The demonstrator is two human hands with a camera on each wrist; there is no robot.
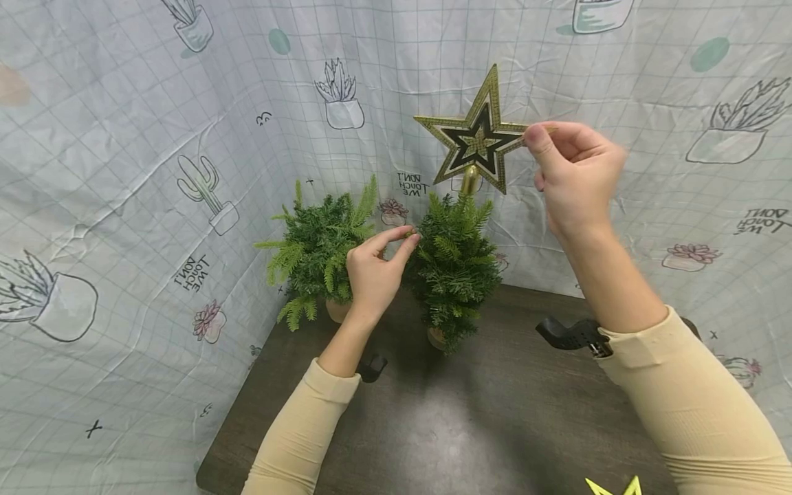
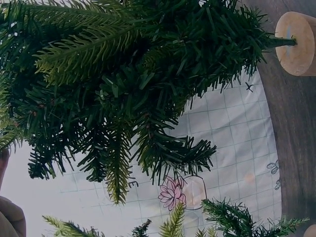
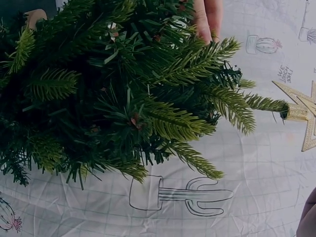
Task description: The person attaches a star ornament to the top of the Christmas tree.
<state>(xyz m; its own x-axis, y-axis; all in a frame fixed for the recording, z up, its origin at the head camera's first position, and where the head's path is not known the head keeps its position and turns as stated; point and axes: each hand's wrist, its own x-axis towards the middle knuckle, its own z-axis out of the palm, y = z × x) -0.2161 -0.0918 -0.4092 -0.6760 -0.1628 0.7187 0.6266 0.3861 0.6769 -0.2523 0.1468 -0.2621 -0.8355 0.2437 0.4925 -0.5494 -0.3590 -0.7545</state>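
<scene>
A small artificial pine tree [image 1: 458, 265] stands on a round wooden base [image 2: 296, 44], with a gold star topper [image 1: 478, 141] on its tip. My right hand [image 1: 584, 172] pinches the star's right point between thumb and fingers. In the right wrist view the star [image 3: 308, 116] sits by its gold sleeve over the top sprig. At the tree's left side, my left hand [image 1: 377, 268] pinches a small gold-brown thing [image 1: 411, 234], too small to identify. Only part of the left hand [image 2: 11, 217] shows in the left wrist view.
A second small pine [image 1: 322, 240] on a wooden base [image 1: 337, 311] stands to the left. A yellow star [image 1: 615, 487] is partly visible at the near edge of the dark wooden table [image 1: 445, 426]. A patterned cloth [image 1: 142, 172] hangs behind and on the left.
</scene>
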